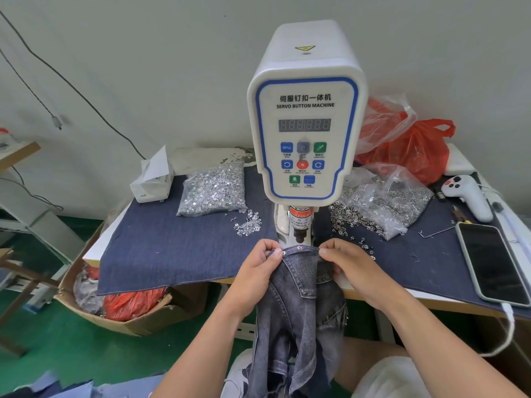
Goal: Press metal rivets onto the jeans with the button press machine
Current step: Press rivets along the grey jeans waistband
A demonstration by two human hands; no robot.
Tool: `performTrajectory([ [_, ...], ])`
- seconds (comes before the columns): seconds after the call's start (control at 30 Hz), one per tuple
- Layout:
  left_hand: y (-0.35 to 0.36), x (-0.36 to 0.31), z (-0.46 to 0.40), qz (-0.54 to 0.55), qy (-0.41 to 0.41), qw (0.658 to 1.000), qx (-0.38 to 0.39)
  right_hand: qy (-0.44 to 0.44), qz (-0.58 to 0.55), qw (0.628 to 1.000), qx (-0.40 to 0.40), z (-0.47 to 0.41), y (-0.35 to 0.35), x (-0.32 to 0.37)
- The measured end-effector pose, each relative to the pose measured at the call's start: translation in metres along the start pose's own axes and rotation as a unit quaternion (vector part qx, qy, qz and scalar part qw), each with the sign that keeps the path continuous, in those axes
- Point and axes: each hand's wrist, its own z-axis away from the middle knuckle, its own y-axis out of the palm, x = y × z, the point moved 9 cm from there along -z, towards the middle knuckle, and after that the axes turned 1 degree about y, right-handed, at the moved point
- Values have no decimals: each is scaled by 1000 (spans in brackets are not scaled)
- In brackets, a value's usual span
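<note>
The white servo button machine [305, 116] stands at the table's middle, its press head [299, 234] just above the cloth. Grey-blue jeans [298, 305] hang from the table's front edge down to my lap. My left hand [258, 268] pinches the top edge of the jeans at the left, and my right hand [344, 262] pinches it at the right. The stretch of cloth between them lies under the press head. Two small metal rivets [300, 247] show on that edge, one by my left thumb.
A bag of silver rivet pins [214, 191] lies left of the machine, with loose ones [248, 225] beside it. A bag of ring caps [382, 202] sits at the right. A phone [494, 262], a white handheld device [468, 196], red bags [413, 145] and a tissue box [152, 179] rest on the denim-covered table [161, 254].
</note>
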Motion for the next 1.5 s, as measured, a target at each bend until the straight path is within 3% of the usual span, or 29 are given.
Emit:
performTrajectory([
  [0.23,1,0,4,58,-14,998,32,3,-84,996,32,-2,-1,-3],
  [0.4,2,-2,15,110,-24,990,89,3,18,990,141,7,2,5],
  [0.57,4,-9,28,165,-39,978,117,0,87,982,168,17,13,27],
  [0.73,20,-16,36,71,-14,984,164,-53,203,944,253,31,45,45],
  [0.83,12,-18,39,-16,-7,985,170,-73,126,957,252,37,40,51],
  [0.9,5,-11,43,-138,-26,966,216,-64,65,966,243,38,32,46],
  [0.97,2,-1,46,-266,-42,925,269,-56,53,967,242,41,27,38],
  [1.03,-4,5,47,-341,-46,897,279,-39,22,969,242,42,21,29],
  [1.13,-13,1,47,-242,-61,938,241,40,-56,971,230,42,6,14],
  [1.2,-16,-9,47,-168,-57,962,210,63,18,972,226,43,-3,10],
  [1.3,2,-25,44,-176,-31,958,223,27,228,956,183,42,-5,23],
  [1.37,22,-37,44,-182,-10,951,249,-31,272,950,150,44,11,45],
  [1.5,39,-44,43,-139,-27,960,240,-78,331,921,191,49,51,47],
])
